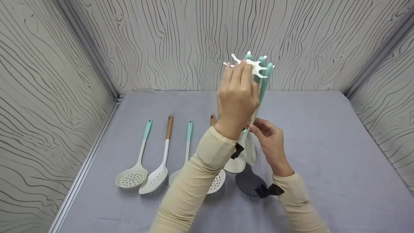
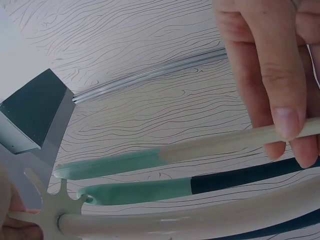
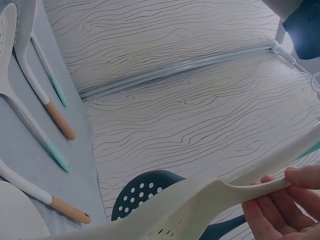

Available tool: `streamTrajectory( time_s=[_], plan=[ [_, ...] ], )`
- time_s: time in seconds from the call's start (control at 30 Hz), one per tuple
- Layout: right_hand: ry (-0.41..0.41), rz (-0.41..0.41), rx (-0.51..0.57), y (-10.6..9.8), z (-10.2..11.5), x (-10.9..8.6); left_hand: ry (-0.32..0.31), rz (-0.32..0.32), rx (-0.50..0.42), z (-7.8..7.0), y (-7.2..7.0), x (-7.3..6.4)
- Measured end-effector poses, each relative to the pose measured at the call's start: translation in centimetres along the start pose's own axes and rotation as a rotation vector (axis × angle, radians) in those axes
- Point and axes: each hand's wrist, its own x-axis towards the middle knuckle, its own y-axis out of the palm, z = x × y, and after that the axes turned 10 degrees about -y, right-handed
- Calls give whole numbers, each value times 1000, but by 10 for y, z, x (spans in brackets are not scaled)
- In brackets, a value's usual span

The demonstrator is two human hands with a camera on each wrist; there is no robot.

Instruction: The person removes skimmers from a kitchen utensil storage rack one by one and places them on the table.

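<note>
A white utensil rack with a star-shaped hook top [image 1: 258,68] stands in front of me. My left hand [image 1: 237,92] grips this hook top, its fingers over the hooks. Lower down, my right hand [image 1: 270,139] pinches the neck of a cream skimmer [image 3: 175,225] with a teal handle end [image 2: 115,164], which reaches up beside the hooks. A black skimmer [image 3: 145,192] with a teal handle end [image 2: 145,194] is at a hook beside the rack's pole [image 2: 150,226]. The rack's white round base [image 1: 235,165] is partly hidden.
Left of the rack, a cream skimmer [image 1: 132,177], a white slotted spoon [image 1: 155,181], a teal-handled utensil [image 1: 190,132] and a wood-handled slotted one [image 1: 217,183] lie on the grey cloth [image 1: 323,145]. My left forearm covers parts of the last two. Patterned walls [image 1: 181,45] surround the table.
</note>
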Motion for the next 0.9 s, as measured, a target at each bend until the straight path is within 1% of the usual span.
streamTrajectory(
  time_s=[0.13, 0.37, 0.5, 0.7, 0.9],
  plan=[
    [-5, 16, 0, -1, 1, -1, 0, -3, 8, 0, 0, 0],
    [8, 8, 59, -2, 1, -4, -2, 14, 13, -1, 0, 0],
    [-1, 10, 70, -3, 3, -5, 2, -6, 14, 0, 1, 0],
    [-44, 17, 101, -6, 5, -6, 11, -47, 2, 0, 1, 0],
    [-53, 15, 97, -8, 4, -8, 12, -47, -3, 0, 1, 0]
  ],
)
